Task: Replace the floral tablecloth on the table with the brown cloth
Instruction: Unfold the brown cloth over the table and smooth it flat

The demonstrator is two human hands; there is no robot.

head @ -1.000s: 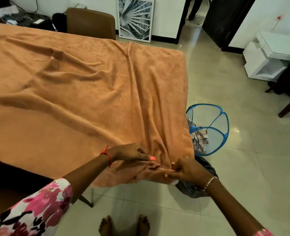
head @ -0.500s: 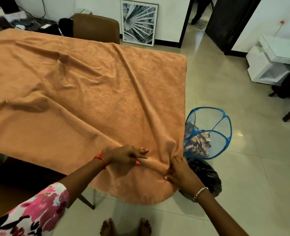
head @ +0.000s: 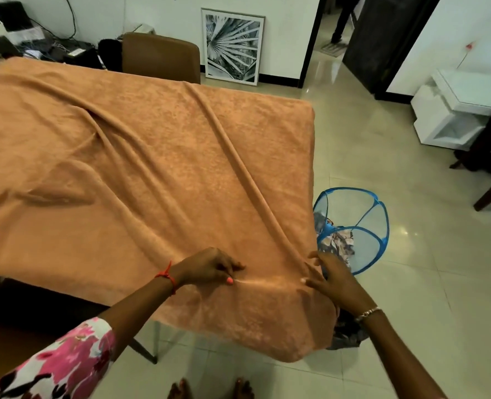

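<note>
I see left hand [head: 209,267] pinching the fuzzy orange-brown cloth [head: 158,168]; right hand [head: 329,279] beside it, fingers spread flat on the cloth.

A home's dining room: glossy floor tiles [head: 382,326], a framed palm-leaf print [head: 232,50] leaning against the wall at top centre, a brown chair [head: 161,57] beside it.

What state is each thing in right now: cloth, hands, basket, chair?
Brown cloth: spread over the table, creased, near corner hanging.
Left hand: fingers pinched on the cloth.
Right hand: fingers spread, pressing the cloth at the corner.
Blue mesh basket: on the floor beside the table, patterned fabric inside.
Brown chair: upright at the far side.
</note>
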